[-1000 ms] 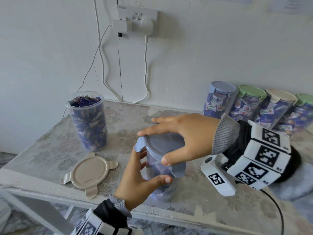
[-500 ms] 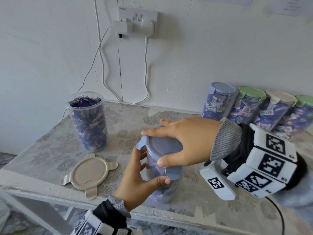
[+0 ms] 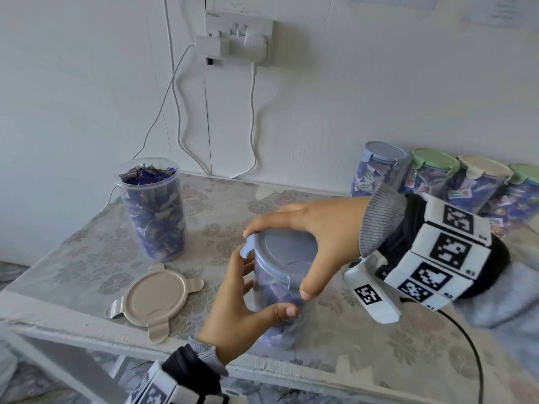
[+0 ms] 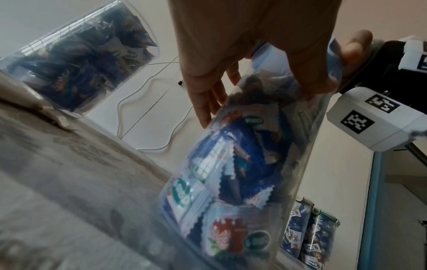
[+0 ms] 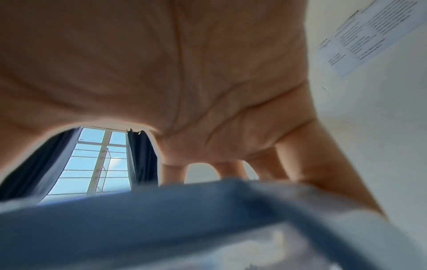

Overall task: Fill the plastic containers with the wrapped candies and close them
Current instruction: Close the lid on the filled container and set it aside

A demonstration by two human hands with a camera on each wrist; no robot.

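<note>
A clear plastic container (image 3: 278,325) full of wrapped candies (image 4: 228,182) stands near the table's front edge, with a blue-grey lid (image 3: 284,252) on top. My left hand (image 3: 250,313) grips the container's side, thumb in front and fingers behind. My right hand (image 3: 309,237) arches over the lid (image 5: 161,210) and grips its rim, thumb pressing the front flap down and fingers on the far edge. One lid flap sticks up at the left. An uncovered container (image 3: 151,208) heaped with candies stands at the back left. A beige lid (image 3: 156,295) lies flat in front of it.
Several closed, filled containers (image 3: 431,182) with blue, green and beige lids line the wall at the back right. White cables (image 3: 178,112) hang from a wall socket (image 3: 239,39) behind the table. The table (image 3: 87,237) has a floral cover, its front edge just below my left wrist.
My right thumb has slid down over the lid's front flap and pressed it against the container. My left hand keeps its grip; the container has barely moved.
</note>
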